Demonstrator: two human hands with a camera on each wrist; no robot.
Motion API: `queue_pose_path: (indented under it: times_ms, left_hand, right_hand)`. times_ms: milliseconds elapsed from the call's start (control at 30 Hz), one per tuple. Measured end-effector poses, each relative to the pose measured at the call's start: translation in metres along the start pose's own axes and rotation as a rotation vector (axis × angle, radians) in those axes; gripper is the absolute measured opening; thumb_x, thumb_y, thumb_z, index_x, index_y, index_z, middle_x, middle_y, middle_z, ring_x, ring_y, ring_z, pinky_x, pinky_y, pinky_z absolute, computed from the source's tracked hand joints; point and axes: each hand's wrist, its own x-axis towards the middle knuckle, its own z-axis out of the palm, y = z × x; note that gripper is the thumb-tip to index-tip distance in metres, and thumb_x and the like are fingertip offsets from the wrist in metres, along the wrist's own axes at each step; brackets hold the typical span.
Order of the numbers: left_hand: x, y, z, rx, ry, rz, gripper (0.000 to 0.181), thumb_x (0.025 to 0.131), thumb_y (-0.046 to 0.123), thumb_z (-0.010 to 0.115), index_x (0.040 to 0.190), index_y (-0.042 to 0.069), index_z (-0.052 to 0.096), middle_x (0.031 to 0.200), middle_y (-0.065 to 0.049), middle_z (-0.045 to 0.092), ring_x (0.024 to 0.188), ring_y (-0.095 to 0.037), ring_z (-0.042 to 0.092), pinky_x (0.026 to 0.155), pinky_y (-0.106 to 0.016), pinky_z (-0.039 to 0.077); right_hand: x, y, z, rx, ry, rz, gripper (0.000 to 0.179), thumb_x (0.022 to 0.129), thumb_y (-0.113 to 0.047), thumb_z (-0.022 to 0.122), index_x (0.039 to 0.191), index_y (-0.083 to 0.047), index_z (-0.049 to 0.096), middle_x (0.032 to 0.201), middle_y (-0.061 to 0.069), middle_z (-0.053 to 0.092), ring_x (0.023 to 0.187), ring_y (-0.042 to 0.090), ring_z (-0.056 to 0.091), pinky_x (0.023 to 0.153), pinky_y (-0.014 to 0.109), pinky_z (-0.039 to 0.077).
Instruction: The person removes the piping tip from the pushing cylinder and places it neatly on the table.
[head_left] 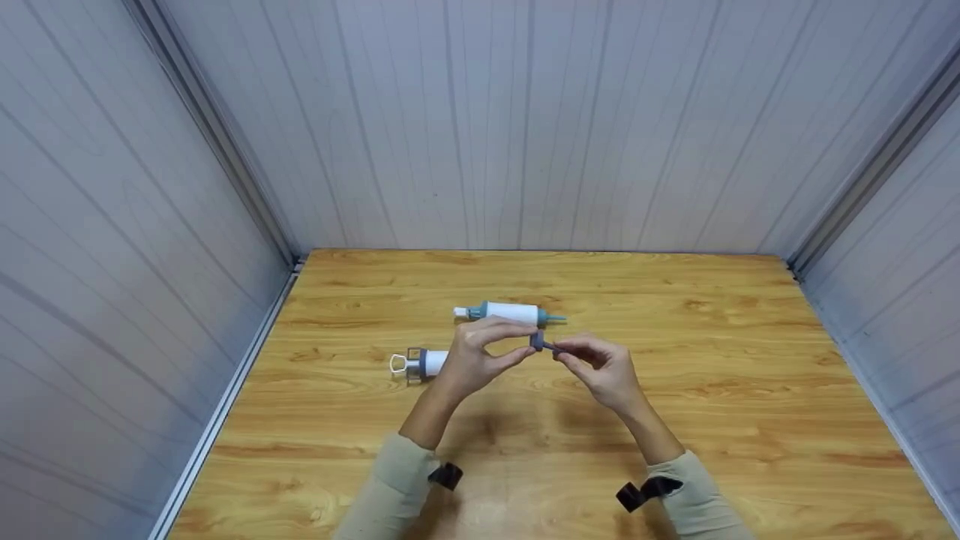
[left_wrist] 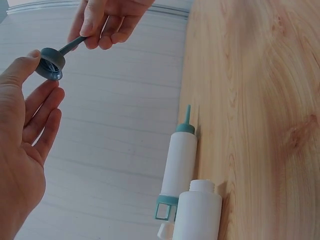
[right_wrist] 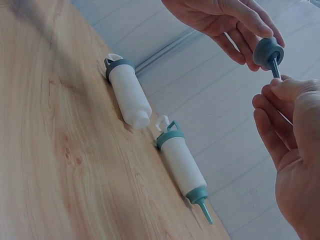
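Between my hands, raised above the table, is a dark grey-blue nozzle cap with a thin spout. My left hand pinches its wide rim between thumb and fingers; the hollow underside of the cap shows in the left wrist view. The thin spout is pinched by my right hand, which hides its tip. A white bottle with a grey collar and a loop handle lies on its side, its neck bare. In the head view the left hand covers part of this bottle.
Behind the hands a second white bottle lies on its side, with a teal collar and a teal nozzle cap fitted. The wooden table is bounded by pale panel walls at the back and both sides.
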Motion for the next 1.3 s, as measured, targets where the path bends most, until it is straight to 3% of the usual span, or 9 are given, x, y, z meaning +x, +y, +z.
queue_pose_path:
  times_ms: [200,600,833,967,1300]
  left_hand:
    - [-0.0012,-0.0010,0.0005,0.011,-0.010,-0.001,0.027,0.089,0.022,0.078,0.115,0.016,0.077,0.110,-0.002,0.078,0.104,-0.016,0.075,0.092,-0.026,0.059]
    - [-0.0033,-0.0023,0.0035,-0.024,-0.013,-0.021,0.033,0.088,0.021,0.079,0.116,0.005,0.075,0.112,-0.006,0.078,0.106,-0.018,0.074,0.094,-0.027,0.059]
    - [-0.0033,-0.0005,0.0046,-0.003,-0.031,-0.051,0.032,0.087,0.025,0.079,0.116,0.013,0.075,0.110,-0.004,0.079,0.103,-0.016,0.074,0.091,-0.027,0.059]
    - [-0.0034,-0.0011,0.0051,0.005,-0.030,-0.044,0.030,0.087,0.025,0.079,0.114,0.011,0.076,0.109,-0.002,0.079,0.103,-0.015,0.074,0.090,-0.027,0.059]
    - [-0.0022,-0.0027,0.0047,-0.020,-0.018,-0.015,0.027,0.087,0.021,0.080,0.111,0.009,0.076,0.108,-0.002,0.079,0.102,-0.016,0.074,0.091,-0.027,0.059]
  right_hand:
    - [0.0003,-0.0018,0.0000,0.015,0.017,-0.017,0.022,0.087,0.020,0.061,0.107,0.015,0.070,0.101,0.021,0.074,0.095,0.014,0.075,0.083,0.022,0.061]
    - [0.0021,-0.0025,-0.0001,0.026,0.064,-0.048,0.021,0.084,0.022,0.064,0.103,0.015,0.072,0.096,0.019,0.075,0.090,0.019,0.075,0.081,0.021,0.060]
    - [0.0038,-0.0033,0.0008,0.022,0.053,-0.034,0.018,0.086,0.018,0.065,0.103,0.015,0.072,0.098,0.010,0.077,0.092,0.013,0.074,0.083,0.021,0.060]
    - [0.0046,-0.0036,0.0027,0.026,0.057,-0.036,0.016,0.086,0.016,0.066,0.102,0.015,0.072,0.098,0.007,0.077,0.092,0.011,0.074,0.081,0.021,0.060]
    - [0.0066,-0.0041,0.0066,0.035,0.042,-0.052,0.017,0.087,0.015,0.066,0.103,0.014,0.072,0.098,0.015,0.076,0.092,0.015,0.075,0.079,0.022,0.061]
